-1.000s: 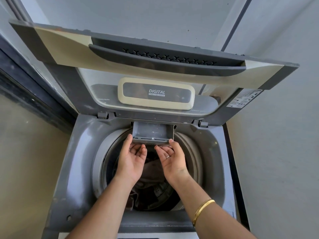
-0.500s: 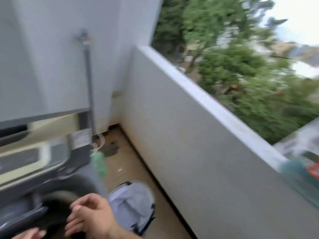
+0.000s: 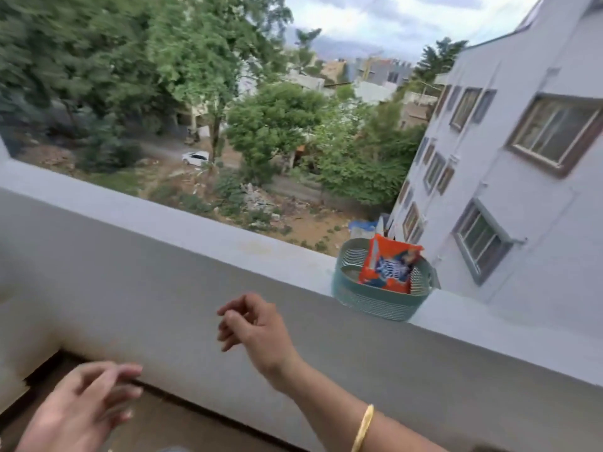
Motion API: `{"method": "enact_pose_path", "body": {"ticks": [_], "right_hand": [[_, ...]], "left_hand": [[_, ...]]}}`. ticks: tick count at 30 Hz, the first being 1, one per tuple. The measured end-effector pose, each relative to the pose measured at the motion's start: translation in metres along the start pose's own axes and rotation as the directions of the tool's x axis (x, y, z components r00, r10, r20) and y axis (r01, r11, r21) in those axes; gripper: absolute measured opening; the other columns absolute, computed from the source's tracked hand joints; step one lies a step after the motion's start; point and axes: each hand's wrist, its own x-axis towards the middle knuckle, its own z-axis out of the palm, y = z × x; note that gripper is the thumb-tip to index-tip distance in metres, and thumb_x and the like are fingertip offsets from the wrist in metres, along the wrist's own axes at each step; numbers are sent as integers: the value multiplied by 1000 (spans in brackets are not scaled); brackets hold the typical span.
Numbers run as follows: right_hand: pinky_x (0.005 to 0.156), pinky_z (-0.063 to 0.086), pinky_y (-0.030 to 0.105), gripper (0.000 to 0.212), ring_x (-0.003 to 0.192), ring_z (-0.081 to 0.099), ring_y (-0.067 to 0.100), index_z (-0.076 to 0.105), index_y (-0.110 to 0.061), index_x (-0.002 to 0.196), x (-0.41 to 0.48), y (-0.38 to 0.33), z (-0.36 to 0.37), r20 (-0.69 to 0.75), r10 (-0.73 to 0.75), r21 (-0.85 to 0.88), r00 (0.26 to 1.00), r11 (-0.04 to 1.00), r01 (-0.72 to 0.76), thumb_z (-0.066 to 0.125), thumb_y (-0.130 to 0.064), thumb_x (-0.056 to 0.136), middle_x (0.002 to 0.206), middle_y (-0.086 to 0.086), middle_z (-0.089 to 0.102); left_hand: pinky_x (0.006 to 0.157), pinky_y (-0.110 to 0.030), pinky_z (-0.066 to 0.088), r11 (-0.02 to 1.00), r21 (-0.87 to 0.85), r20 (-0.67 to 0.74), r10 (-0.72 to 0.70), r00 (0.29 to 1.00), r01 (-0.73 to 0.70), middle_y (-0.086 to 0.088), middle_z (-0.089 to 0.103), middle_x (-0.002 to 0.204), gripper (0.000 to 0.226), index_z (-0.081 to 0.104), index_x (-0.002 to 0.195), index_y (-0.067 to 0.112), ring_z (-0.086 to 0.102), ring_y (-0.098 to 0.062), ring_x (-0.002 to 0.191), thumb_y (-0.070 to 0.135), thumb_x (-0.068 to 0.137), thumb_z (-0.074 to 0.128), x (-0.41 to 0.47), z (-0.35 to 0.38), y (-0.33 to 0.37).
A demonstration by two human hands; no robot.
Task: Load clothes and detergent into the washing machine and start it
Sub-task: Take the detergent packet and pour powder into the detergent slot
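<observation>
Change of view: swung away from the washer since a second ago; lid, drum and drawer gone from sight, balcony wall (image 3: 195, 288) and street now filling the frame.
Change of hands: both off the grey drawer they cupped a second ago, now raised in open air before the wall.
Left hand (image 3: 81, 406): low at the left edge, blurred, fingers (image 3: 124, 373) spread and loosely curled, holding nothing.
Right hand (image 3: 251, 327): further up and right, wrist bent, fingers (image 3: 228, 314) half curled and apart, holding nothing; well short of the basket.
Bangle (image 3: 363, 427): thin, gold, smooth, round the right forearm.
Detergent packet (image 3: 388, 265): glossy orange pouch with a blue and white panel, crinkled, standing tilted inside the basket, top edge poking above the rim.
Basket (image 3: 375, 298): teal plastic, oval, walls of fine slats and holes, set on top of the wall ledge to the right of the right hand.
Wall: pale grey, smooth painted plaster, flat broad top, faint stains.
Floor (image 3: 169, 419): brownish, at the wall's foot.
Beyond: green trees, a white car (image 3: 195, 157), a pale building with framed windows at right.
</observation>
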Motion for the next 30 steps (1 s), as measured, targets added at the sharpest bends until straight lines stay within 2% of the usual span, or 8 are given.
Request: {"method": "enact_pose_path", "body": {"ticks": [2, 4, 11, 15, 18, 21, 25, 30], "right_hand": [[62, 62, 29, 19, 71, 67, 22, 69, -11, 101, 15, -13, -51, -58, -66, -17, 996, 998, 65, 56, 2, 107, 80, 9, 68], [62, 62, 31, 17, 74, 67, 27, 70, -6, 103, 24, -27, -93, -121, -124, -27, 985, 992, 122, 56, 4, 106, 81, 14, 68], [69, 62, 43, 12, 75, 69, 28, 69, 1, 107, 33, -59, -232, -302, -250, -96, 920, 968, 232, 57, 3, 108, 89, 32, 69], [76, 65, 50, 13, 79, 73, 27, 72, -14, 107, 37, -64, -289, -369, -327, -274, 870, 933, 234, 64, -4, 106, 90, 15, 75], [87, 62, 38, 10, 93, 70, 17, 71, -21, 110, 47, -62, -326, -375, -390, -585, 841, 803, 111, 69, -14, 104, 103, -1, 74], [108, 52, 44, 22, 121, 57, 21, 66, -26, 124, 57, -58, -349, -313, -330, -818, 890, 570, -76, 70, -27, 102, 127, -2, 64], [115, 45, 47, 30, 132, 47, 25, 67, -28, 127, 62, -53, -361, -297, -244, -900, 923, 395, -185, 68, -43, 101, 131, -2, 59], [112, 49, 48, 31, 127, 54, 27, 71, -24, 123, 68, -44, -363, -293, -219, -923, 931, 319, -216, 68, -47, 102, 127, 0, 64]], "left_hand": [[41, -23, 58, 998, 2, 90, 61, 994, -62, -4, 84, 74, 27, 59, 98, 7, 75, -11, 48, 1, 118, 42, 18, 51, -6], [46, -19, 58, 993, 34, 174, 106, 979, -113, -6, 84, 78, 23, 61, 100, 7, 76, -11, 55, 3, 116, 46, 28, 112, 3], [68, -31, 59, 968, 105, 421, 163, 892, -226, -11, 81, 103, 16, 65, 101, 10, 73, -18, 79, 9, 114, 56, 37, 293, 2], [76, -39, 56, 945, 165, 496, 166, 852, -281, -10, 82, 102, 12, 66, 105, 4, 72, -22, 84, 6, 114, 58, 43, 352, -13], [78, -38, 60, 922, 233, 523, 148, 839, -308, -7, 84, 103, 8, 67, 108, 2, 75, -19, 86, 4, 113, 61, 49, 383, -25], [78, -31, 63, 904, 287, 535, 122, 836, -316, -7, 85, 106, 7, 67, 110, 4, 77, -13, 87, 4, 113, 61, 53, 404, -37], [76, -25, 67, 886, 336, 547, 92, 832, -319, -11, 83, 112, 7, 67, 115, 3, 79, -14, 92, 5, 114, 61, 53, 417, -49], [75, -25, 67, 895, 344, 526, 68, 848, -285, -10, 82, 111, 7, 67, 116, 3, 79, -15, 91, 3, 113, 61, 57, 420, -53]]}}
